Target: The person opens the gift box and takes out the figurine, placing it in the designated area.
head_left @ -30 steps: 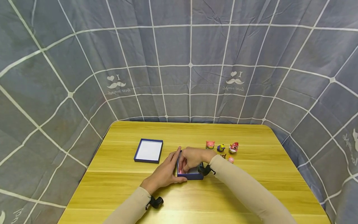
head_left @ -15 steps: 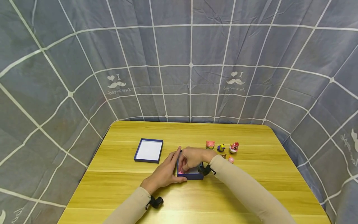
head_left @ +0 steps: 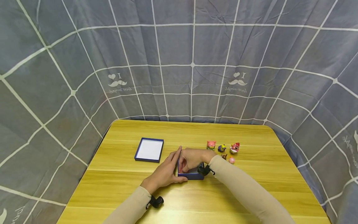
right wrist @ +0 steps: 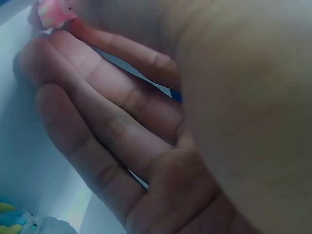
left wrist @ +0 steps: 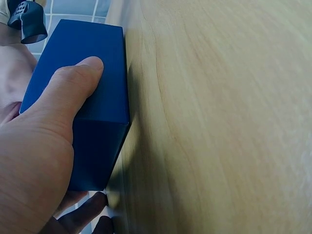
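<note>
My left hand (head_left: 163, 175) grips a corner of the open blue box (head_left: 193, 176), with the thumb on its front wall and the fingers along its left side. The left wrist view shows that thumb flat against the blue wall. My right hand (head_left: 193, 157) reaches down into the box. At its fingertips, in the right wrist view, is a small pink figurine (right wrist: 51, 13), pinched near the box's white inner wall; the head view mostly hides it. A light blue and yellow figurine (right wrist: 17, 223) lies in the box's lower corner in the right wrist view.
A blue lid (head_left: 149, 149), white inside, lies left of the box. Right of it stand a pink pig-like figurine (head_left: 211, 145), a blue-yellow figurine (head_left: 222, 148), a red-white figurine (head_left: 234, 148), a brown figurine (head_left: 224, 157) and a round pink one (head_left: 231, 160). A grey checked curtain (head_left: 176, 81) surrounds the table.
The right fingertips have sunk slightly lower in the box corner, and less of the pink figurine shows. My left hand stays on the box. The head view has shifted slightly.
</note>
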A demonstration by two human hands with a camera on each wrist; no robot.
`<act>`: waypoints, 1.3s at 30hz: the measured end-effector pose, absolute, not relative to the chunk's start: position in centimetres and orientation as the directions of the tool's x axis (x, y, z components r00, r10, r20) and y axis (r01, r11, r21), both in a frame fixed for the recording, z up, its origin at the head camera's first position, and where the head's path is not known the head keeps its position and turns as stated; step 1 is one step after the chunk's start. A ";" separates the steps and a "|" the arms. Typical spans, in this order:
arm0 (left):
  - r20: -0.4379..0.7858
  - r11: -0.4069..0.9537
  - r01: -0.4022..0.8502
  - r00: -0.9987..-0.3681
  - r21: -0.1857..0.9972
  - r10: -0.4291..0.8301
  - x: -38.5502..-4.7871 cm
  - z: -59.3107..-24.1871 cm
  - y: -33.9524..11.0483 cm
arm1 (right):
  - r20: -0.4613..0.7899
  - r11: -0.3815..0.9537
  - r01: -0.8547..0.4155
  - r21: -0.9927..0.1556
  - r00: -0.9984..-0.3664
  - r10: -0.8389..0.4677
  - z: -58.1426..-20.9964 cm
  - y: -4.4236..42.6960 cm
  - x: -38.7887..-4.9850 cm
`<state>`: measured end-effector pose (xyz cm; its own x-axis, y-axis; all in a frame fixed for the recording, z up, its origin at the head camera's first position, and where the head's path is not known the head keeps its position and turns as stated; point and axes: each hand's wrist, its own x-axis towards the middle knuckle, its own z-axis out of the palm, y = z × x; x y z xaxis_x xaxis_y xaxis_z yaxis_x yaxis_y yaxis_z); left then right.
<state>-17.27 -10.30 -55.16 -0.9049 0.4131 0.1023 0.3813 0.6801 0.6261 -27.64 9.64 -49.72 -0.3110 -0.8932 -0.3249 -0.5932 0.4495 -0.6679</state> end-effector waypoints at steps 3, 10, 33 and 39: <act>0.100 0.677 0.376 -0.906 0.633 0.410 -17.3 -55.1 -10.3 | -0.338 0.454 -0.599 -0.660 -0.302 -0.891 -49.7 9.5 -27.6; 0.099 0.679 0.378 -0.905 0.629 0.413 -17.3 -55.2 -10.3 | -0.343 0.461 -0.631 -0.624 -0.309 -0.887 -49.8 9.1 -27.8; 0.087 0.686 0.372 -0.907 0.626 0.412 -17.3 -55.4 -10.2 | -0.256 0.452 -0.624 -0.638 -0.381 -0.888 -49.3 11.0 -28.0; 0.088 0.690 0.373 -0.907 0.621 0.412 -17.3 -55.2 -10.3 | -0.203 0.450 -0.604 -0.657 -0.434 -0.878 -48.7 11.9 -27.7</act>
